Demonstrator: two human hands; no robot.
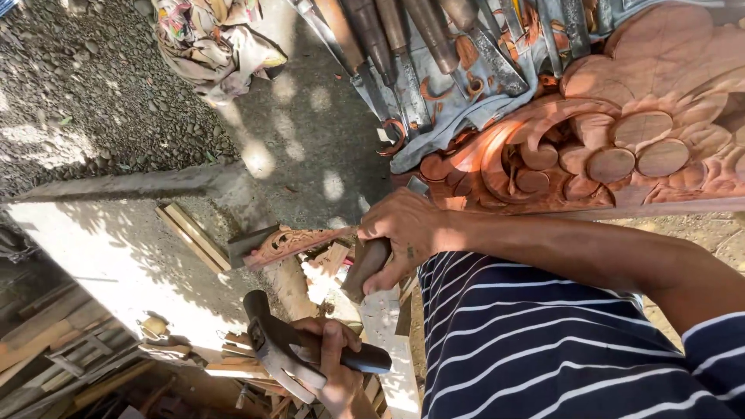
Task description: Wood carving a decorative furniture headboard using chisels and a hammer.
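My right hand (403, 233) reaches across from the right and is closed around the dark wooden handle of a chisel (363, 270). It sits beside a small carved wooden strip (299, 242) and just below a large reddish carved panel (621, 140) with scrolls and round shapes. My left hand (335, 365) comes up from the bottom edge and grips the dark handle of a hammer (279, 349), whose metal head points left. The chisel's blade is hidden behind my right hand.
Several chisels (419, 46) lie in a row on a grey cloth (466, 109) at the top. A crumpled patterned cloth (209, 39) lies on gravel at the top left. A concrete ledge (116, 233), wood offcuts (194, 237) and stacked slats (70, 349) fill the left.
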